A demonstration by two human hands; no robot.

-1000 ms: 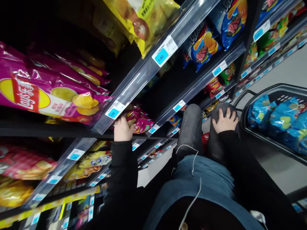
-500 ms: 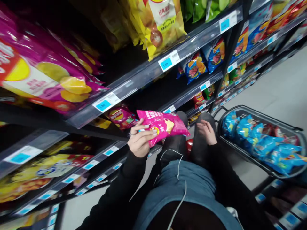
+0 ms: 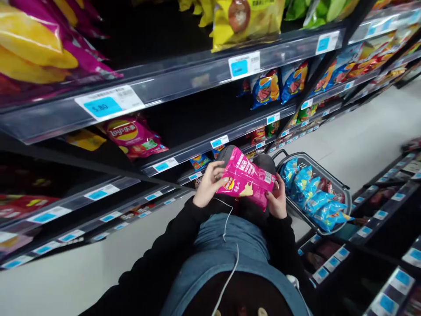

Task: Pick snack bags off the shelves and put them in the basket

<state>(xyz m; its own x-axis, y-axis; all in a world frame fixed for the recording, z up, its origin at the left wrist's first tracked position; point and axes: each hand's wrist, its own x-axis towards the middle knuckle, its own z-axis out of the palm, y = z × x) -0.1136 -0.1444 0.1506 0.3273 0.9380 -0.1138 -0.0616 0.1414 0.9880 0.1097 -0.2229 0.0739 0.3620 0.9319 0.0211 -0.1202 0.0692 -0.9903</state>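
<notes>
Both my hands hold a small pink chip bag (image 3: 247, 181) in front of my knees. My left hand (image 3: 209, 185) grips its left edge with curled fingers. My right hand (image 3: 278, 202) closes on its lower right end. Another pink chip bag (image 3: 133, 136) lies on the shelf to the left, apart from my hands. A dark basket (image 3: 342, 188) with several blue chip bags (image 3: 312, 197) stands on the floor just right of my right hand.
Black shelves (image 3: 197, 79) with blue price tags (image 3: 102, 106) run along the left, stocked with yellow, pink and blue chip bags. A second low shelf unit (image 3: 378, 228) stands at the right. The pale floor aisle (image 3: 362, 136) stretches away between them.
My left hand pulled the pink bag off the shelf and brought it in front of my knees. My right hand left my knee and took hold of the bag's other end.
</notes>
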